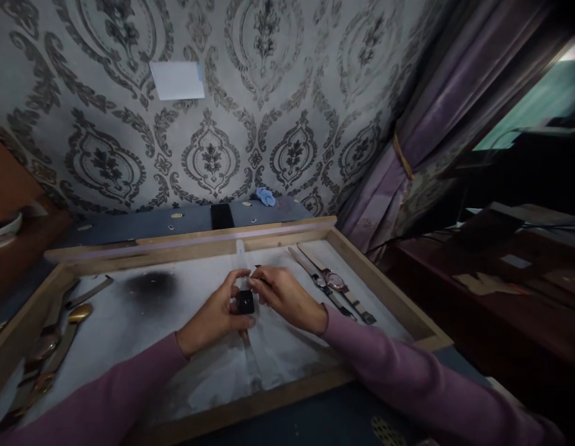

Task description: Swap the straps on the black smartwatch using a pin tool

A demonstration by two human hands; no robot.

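A small square black watch is gripped at its side by my left hand, with thumb below and fingers above. My right hand is closed in a pinch at the upper end of the watch, where a thin dark item shows between the fingers; its exact shape is too small to tell. Beneath both hands a pale, translucent strip runs from the back of the wooden tray toward its front.
Two strapped watches lie right of my hands. Several more watches lie at the tray's left. Behind the tray are a black flat object and a crumpled blue cloth. A purple curtain hangs at the right.
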